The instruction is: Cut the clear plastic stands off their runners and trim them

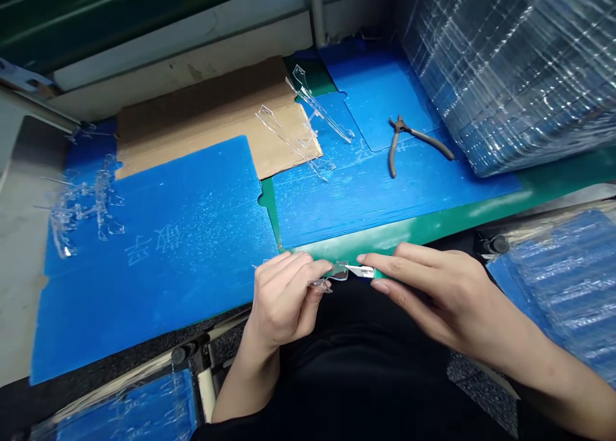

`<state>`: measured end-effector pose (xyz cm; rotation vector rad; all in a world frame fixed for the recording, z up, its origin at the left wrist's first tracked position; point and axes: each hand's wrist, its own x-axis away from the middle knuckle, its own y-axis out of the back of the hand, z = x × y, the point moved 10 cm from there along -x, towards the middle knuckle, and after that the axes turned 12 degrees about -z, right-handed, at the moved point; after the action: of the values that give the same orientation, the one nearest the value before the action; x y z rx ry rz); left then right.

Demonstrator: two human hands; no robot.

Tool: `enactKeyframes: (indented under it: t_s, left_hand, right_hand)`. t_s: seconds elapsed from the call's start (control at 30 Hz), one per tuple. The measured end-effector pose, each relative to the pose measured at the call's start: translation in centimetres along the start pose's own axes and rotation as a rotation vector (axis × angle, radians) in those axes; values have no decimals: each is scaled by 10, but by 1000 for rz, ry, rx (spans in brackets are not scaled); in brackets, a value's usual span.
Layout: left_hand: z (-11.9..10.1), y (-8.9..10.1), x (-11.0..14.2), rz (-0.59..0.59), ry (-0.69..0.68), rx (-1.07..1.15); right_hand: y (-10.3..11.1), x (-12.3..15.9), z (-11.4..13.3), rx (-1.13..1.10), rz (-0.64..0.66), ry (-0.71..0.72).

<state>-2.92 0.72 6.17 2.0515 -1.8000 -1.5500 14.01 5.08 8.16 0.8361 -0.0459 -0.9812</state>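
Note:
My left hand [289, 293] is closed round a clear plastic part [339, 271], whose end sticks out past the thumb and fingers. From the other side, my right hand [433, 287] grips a utility knife [366, 272] with a green handle. Its short blade points left and meets or nearly meets the edge of the clear part; whether it touches I cannot tell. Both hands are in front of my body, just off the table's near edge. Most of the handle is hidden inside my right hand.
Diagonal-cutting pliers [400, 133] lie on a blue sheet [337, 203]. Two clear parts [317, 110] rest near cardboard [202, 107]. More clear pieces [86, 203] lie at the left. Stacked clear trays [510, 69] stand at the right, and another tray [577, 287] sits below.

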Motion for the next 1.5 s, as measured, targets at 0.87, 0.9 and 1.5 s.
enactKeyframes:
  t_s: [0.87,0.9,1.5]
  left_hand:
    - [6,-32,2,-156,498,758]
    - [6,-33,3,-159,513,775]
    - [-2,-36,8,-130,465,719]
  right_hand:
    - [-2,6,1,-118,-210,90]
    - [-4,7,3,-103,-222,108]
    - [-10,17,14,-187,-208,81]
